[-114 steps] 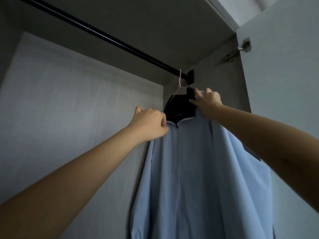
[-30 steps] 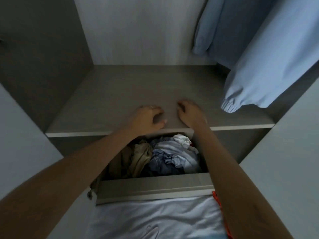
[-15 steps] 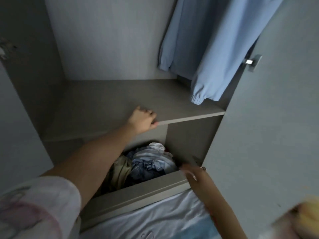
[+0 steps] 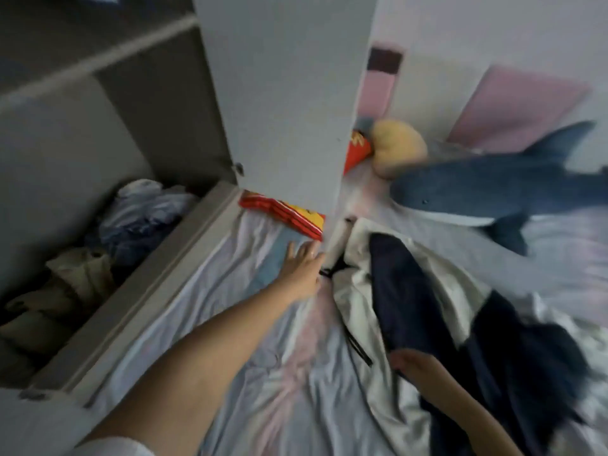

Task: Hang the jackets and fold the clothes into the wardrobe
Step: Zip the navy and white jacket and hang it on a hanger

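Head | left hand (image 4: pixel 301 270) fingers straight, holding nothing, beside jacket (image 4: pixel 408 291) | right hand (image 4: pixel 415 365) over jacket, fingers blurred, cannot tell

You've just got the one head cam, tilted down at the bed (image 4: pixel 250 383), wardrobe drawer (image 4: pixel 138 281) close on your left, pretty blurry.

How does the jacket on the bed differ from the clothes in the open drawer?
The jacket is navy and white; the clothes in the drawer are pale blue, dark blue and khaki. The jacket lies spread over the bed; the clothes are bunched together in a heap. Both lie crumpled, not folded.
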The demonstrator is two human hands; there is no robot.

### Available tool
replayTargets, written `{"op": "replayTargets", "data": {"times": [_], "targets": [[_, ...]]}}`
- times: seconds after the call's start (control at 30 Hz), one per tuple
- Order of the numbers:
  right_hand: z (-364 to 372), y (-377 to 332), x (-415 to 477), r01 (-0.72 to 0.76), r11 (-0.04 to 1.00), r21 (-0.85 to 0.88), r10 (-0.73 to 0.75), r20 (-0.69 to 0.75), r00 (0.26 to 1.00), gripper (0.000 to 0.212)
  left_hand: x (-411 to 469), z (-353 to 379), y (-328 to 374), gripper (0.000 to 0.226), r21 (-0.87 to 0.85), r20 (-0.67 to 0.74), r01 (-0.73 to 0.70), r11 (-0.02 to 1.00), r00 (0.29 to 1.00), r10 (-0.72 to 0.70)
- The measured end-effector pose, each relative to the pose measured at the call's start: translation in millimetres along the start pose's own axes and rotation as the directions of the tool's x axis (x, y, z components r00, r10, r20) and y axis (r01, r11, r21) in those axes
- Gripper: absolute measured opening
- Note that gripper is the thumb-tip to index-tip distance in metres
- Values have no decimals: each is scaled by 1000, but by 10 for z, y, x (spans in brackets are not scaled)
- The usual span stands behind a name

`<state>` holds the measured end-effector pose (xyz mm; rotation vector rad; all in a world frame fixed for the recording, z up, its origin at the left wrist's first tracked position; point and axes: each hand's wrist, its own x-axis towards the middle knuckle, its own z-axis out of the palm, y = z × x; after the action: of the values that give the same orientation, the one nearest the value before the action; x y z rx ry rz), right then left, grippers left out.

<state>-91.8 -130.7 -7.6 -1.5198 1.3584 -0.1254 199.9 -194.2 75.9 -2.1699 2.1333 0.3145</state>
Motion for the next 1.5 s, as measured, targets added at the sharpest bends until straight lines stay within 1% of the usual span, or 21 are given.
{"op": "replayTargets", "data": {"times": [0.03, 0.1, 0.17, 0.27, 0.37, 0.47, 0.5, 0.57, 0.6, 0.67, 0.73, 0.8, 0.87, 0.97, 1.03, 1.13, 1.23, 1.3, 1.37, 1.43, 1.5], "targets": [[-288, 331, -269, -123, 992, -37, 120, -63, 991, 33, -73, 420, 448, 60, -31, 92, -113, 993, 989, 116], [-387, 716, -685, -200, 979, 26, 202, -79, 976, 29, -311, 1084, 1050, 59, -91, 252, -189, 978, 945, 206], [-341, 1111, -976, -305, 951, 49, 308, -81, 948, 32, -530, 1593, 1327, 62, -178, 384, -127, 976, 904, 188], [-224, 1902, -1166, -419, 903, 92, 427, -110, 897, 37, -743, 2359, 1714, 77, -229, 585, 28, 973, 803, 114], [-29, 2423, -1369, -558, 827, 74, 563, -117, 818, 18, -950, 2955, 1934, 107, -261, 703, 151, 953, 706, 81], [150, 3012, -1436, -635, 767, 86, 641, -140, 755, 44, -1114, 3604, 2203, 142, -145, 768, 103, 984, 639, 46], [166, 3067, -1412, -637, 763, 110, 646, -150, 749, 53, -1146, 3705, 2236, 149, -75, 758, 78, 994, 653, 6], [217, 3262, -1361, -613, 742, 272, 663, -165, 730, 62, -1218, 3914, 2319, 157, 16, 719, 85, 996, 691, -70], [247, 3430, -1275, -570, 708, 418, 676, -167, 717, 61, -1222, 4032, 2345, 159, 36, 705, 99, 994, 703, -96], [175, 3513, -1051, -420, 624, 660, 674, -182, 716, 38, -1174, 4106, 2373, 162, 48, 696, 89, 995, 711, -97], [194, 3570, -815, -289, 517, 806, 691, -194, 696, 17, -1195, 4160, 2358, 162, 57, 708, 79, 995, 700, -96], [231, 3576, -592, -167, 376, 911, 746, -191, 638, 20, -1199, 4187, 2343, 162, 61, 700, 71, 996, 708, -93], [368, 3532, -475, -64, 252, 966, 770, -160, 618, 17, -1228, 4158, 2356, 162, 61, 698, 73, 995, 710, -95], [570, 3301, -492, 16, 172, 985, 764, -144, 629, 6, -1236, 4128, 2380, 165, 64, 700, 69, 996, 708, -94], [653, 3173, -680, 32, 235, 971, 751, -202, 629, 13, -1265, 4033, 2396, 166, 57, 700, 91, 994, 706, -105], [788, 3052, -1116, -18, 412, 911, 733, -320, 600, 28, -1435, 3903, 2423, 162, -2, 701, 97, 995, 710, -68], [876, 2807, -1600, -58, 524, 850, 682, -378, 625, 35, -1792, 3708, 2539, 146, -237, 668, 182, 954, 744, 24], [870, 2505, -1847, -54, 612, 789, 612, -430, 664, 40, -2061, 3448, 2610, 142, -362, 532, 123, 924, 841, 97], [776, 2084, -2082, -39, 700, 713, 511, -462, 725, 50, -2233, 2983, 2696, 142, -437, 290, -68, 897, 933, 212], [565, 1574, -2375, 24, 766, 642, 379, -482, 790, 59, -2335, 2375, 2779, 141, -469, 52, -246, 848, 951, 304], [315, 1166, -2609, 102, 803, 588, 248, -485, 838, 62, -2353, 1844, 2925, 125, -487, -108, -361, 795, 928, 356]]}}
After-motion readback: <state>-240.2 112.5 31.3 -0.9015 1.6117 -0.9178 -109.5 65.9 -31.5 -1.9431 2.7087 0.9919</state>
